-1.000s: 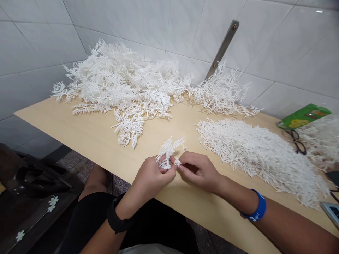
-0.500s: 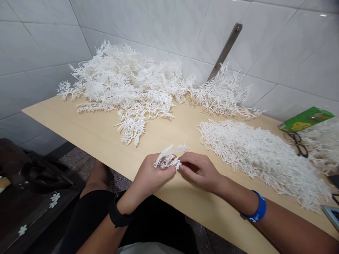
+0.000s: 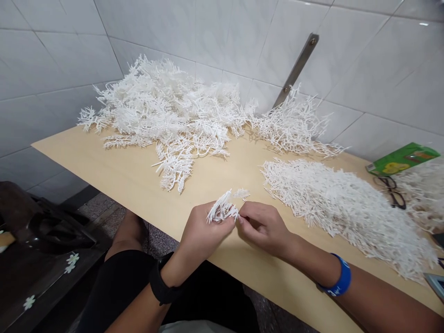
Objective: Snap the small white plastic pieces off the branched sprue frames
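My left hand (image 3: 204,233) grasps a white sprig (image 3: 221,208) above the table (image 3: 128,171), between thumb and fingers. My right hand (image 3: 265,229) is curled, its thumb and forefinger close together at the sprig's near edge; whether they grip a strand I can't tell at this size. Loose bits (image 3: 242,193) lie just beyond. Farther out are a large sprig heap (image 3: 166,106) and, to the right, a long strand pile (image 3: 333,199), glasses (image 3: 395,192) and a green box (image 3: 404,159).
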